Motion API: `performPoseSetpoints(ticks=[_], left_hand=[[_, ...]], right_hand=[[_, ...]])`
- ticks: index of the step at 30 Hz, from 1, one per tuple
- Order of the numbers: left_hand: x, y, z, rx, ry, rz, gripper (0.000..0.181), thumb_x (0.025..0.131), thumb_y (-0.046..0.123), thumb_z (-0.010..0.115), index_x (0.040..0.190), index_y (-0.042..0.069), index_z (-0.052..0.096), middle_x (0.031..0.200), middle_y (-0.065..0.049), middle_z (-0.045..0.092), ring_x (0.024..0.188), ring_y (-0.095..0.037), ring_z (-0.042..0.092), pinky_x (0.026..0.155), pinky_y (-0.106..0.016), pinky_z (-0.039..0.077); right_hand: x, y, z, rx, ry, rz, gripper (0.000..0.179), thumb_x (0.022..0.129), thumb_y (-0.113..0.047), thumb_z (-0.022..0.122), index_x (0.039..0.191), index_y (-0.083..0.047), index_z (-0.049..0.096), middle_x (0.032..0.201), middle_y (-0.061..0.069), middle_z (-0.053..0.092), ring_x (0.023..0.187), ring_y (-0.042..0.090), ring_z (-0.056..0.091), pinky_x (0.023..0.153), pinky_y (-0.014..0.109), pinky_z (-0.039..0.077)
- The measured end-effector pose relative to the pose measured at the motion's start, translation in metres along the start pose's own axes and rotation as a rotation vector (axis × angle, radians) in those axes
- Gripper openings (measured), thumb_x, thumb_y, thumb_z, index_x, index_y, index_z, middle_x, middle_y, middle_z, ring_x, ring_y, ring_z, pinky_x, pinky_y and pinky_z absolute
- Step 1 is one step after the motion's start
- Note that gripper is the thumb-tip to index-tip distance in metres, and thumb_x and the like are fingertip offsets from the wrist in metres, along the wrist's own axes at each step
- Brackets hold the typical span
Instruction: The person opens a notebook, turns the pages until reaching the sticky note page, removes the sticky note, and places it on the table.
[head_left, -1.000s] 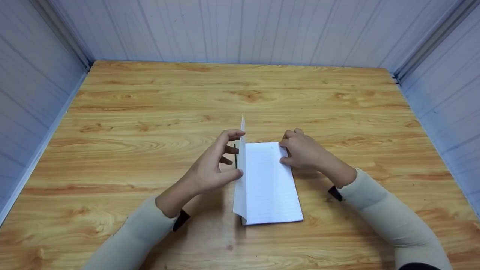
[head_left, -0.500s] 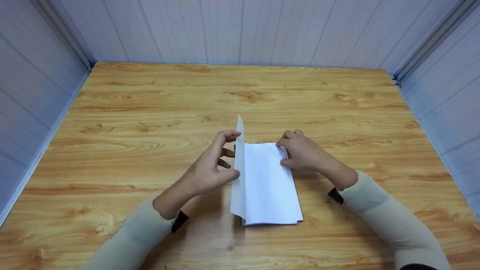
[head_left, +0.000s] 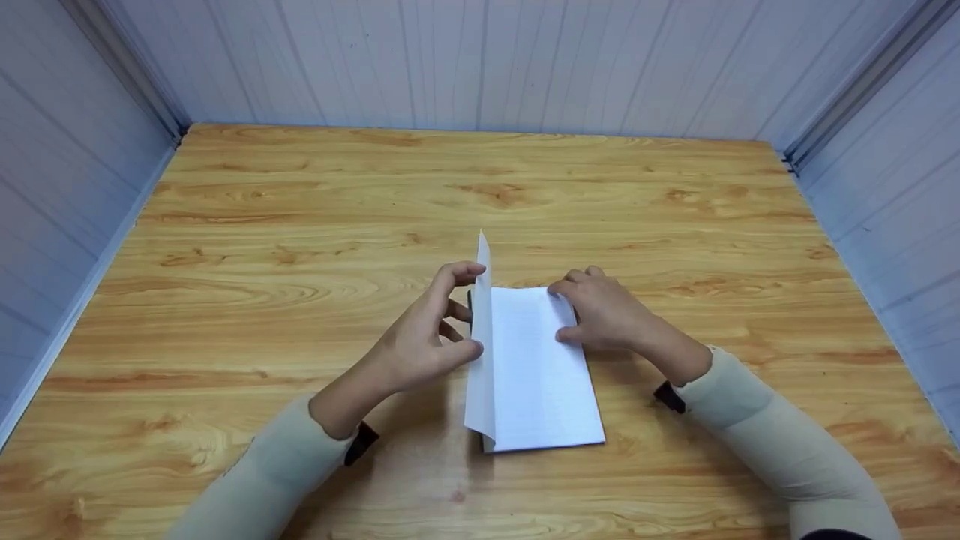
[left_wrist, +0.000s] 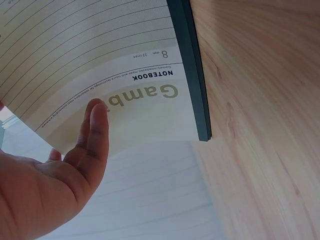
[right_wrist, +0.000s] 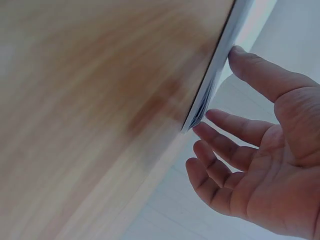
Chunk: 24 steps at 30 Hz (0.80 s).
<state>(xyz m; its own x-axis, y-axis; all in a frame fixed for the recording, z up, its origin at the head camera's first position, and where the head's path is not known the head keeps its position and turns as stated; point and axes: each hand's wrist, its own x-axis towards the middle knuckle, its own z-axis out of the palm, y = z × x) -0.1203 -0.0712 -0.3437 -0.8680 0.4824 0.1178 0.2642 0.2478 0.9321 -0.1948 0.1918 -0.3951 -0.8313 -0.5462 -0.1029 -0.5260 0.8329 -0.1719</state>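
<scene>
A notebook (head_left: pixel 536 382) with white lined pages lies open on the table. One leaf (head_left: pixel 478 390) stands nearly upright along its left side, and my left hand (head_left: pixel 416 341) touches that leaf with index fingertip and thumb, fingers spread. In the left wrist view the leaf bears the print "NOTEBOOK" beside a dark green cover edge (left_wrist: pixel 192 65), with my left fingers (left_wrist: pixel 98 127) against the paper. At the far right corner of the page block is my right hand (head_left: pixel 607 311). Its thumb lies at the long edge (right_wrist: pixel 220 65) and its fingertips reach the corner, loosely bent.
The wood-grain table (head_left: pixel 315 202) extends around the notebook on all sides. Pale panelled walls (head_left: pixel 480 67) enclose it at the back, left and right. Both forearms wear light sleeves (head_left: pixel 780 427), with dark straps at the wrists.
The right hand has shifted slightly left and nearer, its thumb and index finger wider apart. The top page, skewed half a second ago, lies flush again. The left hand and upright leaf barely move.
</scene>
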Motion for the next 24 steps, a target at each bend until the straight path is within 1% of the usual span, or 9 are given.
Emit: performPoseSetpoints(ticks=[4, 8, 10, 14, 17, 21, 23, 24], left_hand=[[-0.003, 0.014, -0.001, -0.004, 0.001, -0.011, 0.067, 0.072, 0.003, 0.055, 0.131, 0.013, 0.025, 0.13, -0.008, 0.034, 0.089, -0.022, 0.052, 0.07, -0.035, 0.047], [-0.004, 0.016, -0.001, -0.007, 0.003, -0.011, 0.066, 0.072, 0.003, 0.054, 0.13, 0.012, 0.025, 0.13, -0.009, 0.034, 0.088, -0.022, 0.052, 0.069, -0.036, 0.047], [-0.004, 0.013, -0.001, -0.011, 0.0, -0.017, 0.066, 0.072, 0.003, 0.055, 0.13, 0.013, 0.025, 0.129, -0.008, 0.034, 0.089, -0.022, 0.053, 0.069, -0.036, 0.048], [0.0, -0.004, 0.002, -0.016, 0.01, -0.006, 0.068, 0.072, 0.005, 0.057, 0.13, 0.019, 0.024, 0.129, -0.005, 0.034, 0.087, -0.02, 0.053, 0.067, -0.033, 0.048], [0.002, -0.015, 0.003, -0.009, 0.027, 0.008, 0.069, 0.071, 0.007, 0.058, 0.13, 0.023, 0.025, 0.128, -0.002, 0.034, 0.086, -0.018, 0.054, 0.065, -0.032, 0.048], [0.003, -0.019, 0.004, 0.003, 0.035, 0.013, 0.069, 0.071, 0.008, 0.057, 0.129, 0.026, 0.024, 0.128, 0.0, 0.034, 0.087, -0.016, 0.055, 0.066, -0.031, 0.049], [0.003, -0.02, 0.004, 0.013, 0.039, 0.015, 0.069, 0.07, 0.009, 0.057, 0.129, 0.025, 0.024, 0.129, 0.0, 0.033, 0.087, -0.015, 0.056, 0.066, -0.03, 0.049], [0.003, -0.02, 0.004, 0.009, 0.039, 0.013, 0.07, 0.07, 0.009, 0.057, 0.129, 0.025, 0.024, 0.129, 0.0, 0.033, 0.087, -0.015, 0.056, 0.066, -0.03, 0.049]], right_hand=[[0.001, -0.001, 0.002, 0.008, 0.003, -0.006, 0.063, 0.066, -0.037, 0.071, 0.119, -0.008, 0.051, 0.112, 0.01, 0.055, 0.095, 0.024, 0.045, 0.082, 0.039, 0.039], [0.002, -0.001, 0.004, 0.032, 0.021, -0.014, 0.063, 0.066, -0.033, 0.071, 0.119, -0.007, 0.051, 0.109, 0.009, 0.055, 0.093, 0.022, 0.045, 0.081, 0.036, 0.039], [0.002, -0.001, 0.005, 0.053, 0.025, -0.013, 0.063, 0.066, -0.03, 0.072, 0.119, -0.006, 0.05, 0.107, 0.008, 0.055, 0.093, 0.021, 0.044, 0.08, 0.035, 0.04], [0.003, -0.002, 0.005, 0.124, 0.033, -0.018, 0.058, 0.067, -0.025, 0.071, 0.118, -0.008, 0.051, 0.104, 0.005, 0.053, 0.094, 0.02, 0.043, 0.078, 0.034, 0.04], [0.002, -0.002, 0.002, 0.185, 0.052, -0.013, 0.051, 0.071, -0.028, 0.068, 0.115, -0.011, 0.051, 0.102, 0.003, 0.052, 0.097, 0.02, 0.044, 0.081, 0.034, 0.04], [0.0, -0.001, -0.006, 0.331, 0.052, 0.018, 0.047, 0.078, -0.035, 0.061, 0.115, -0.012, 0.045, 0.101, 0.006, 0.053, 0.089, 0.019, 0.052, 0.077, 0.034, 0.043], [0.0, -0.001, -0.01, 0.429, 0.048, 0.037, 0.047, 0.08, -0.035, 0.058, 0.118, -0.012, 0.041, 0.102, 0.008, 0.052, 0.085, 0.018, 0.054, 0.074, 0.033, 0.045], [0.0, 0.0, -0.011, 0.478, 0.05, 0.045, 0.046, 0.081, -0.034, 0.057, 0.119, -0.013, 0.04, 0.1, 0.009, 0.052, 0.081, 0.018, 0.055, 0.07, 0.032, 0.046]])
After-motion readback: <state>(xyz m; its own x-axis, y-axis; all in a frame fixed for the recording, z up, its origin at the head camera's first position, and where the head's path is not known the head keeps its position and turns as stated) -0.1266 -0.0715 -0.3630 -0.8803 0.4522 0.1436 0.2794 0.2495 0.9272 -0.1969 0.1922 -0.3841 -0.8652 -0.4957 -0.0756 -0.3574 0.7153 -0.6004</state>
